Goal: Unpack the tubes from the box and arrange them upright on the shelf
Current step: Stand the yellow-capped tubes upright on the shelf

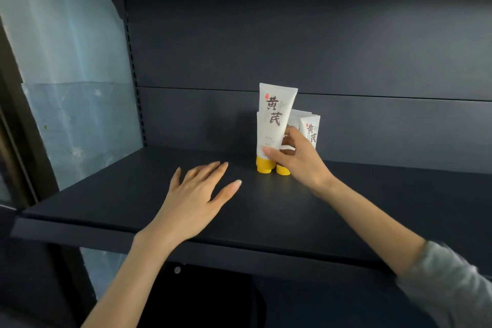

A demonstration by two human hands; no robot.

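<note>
on a dark shelf (119, 200), the right hand (298, 160) pinches a seemingly light, soft tube (274, 117) low, near its firmer cap (265, 166); left hand (197, 192) spread.

Creased, patched pale blue sheeting (80, 114) covered the left side, bordered by a dark frame (18, 120). A small round fitting (177, 270) sat low.

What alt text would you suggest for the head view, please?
The right hand grips a white, yellow-capped tube, upright and cap-down on a dark shelf, with similar tubes behind it. The left hand is open, fingers spread, over the shelf.
</note>
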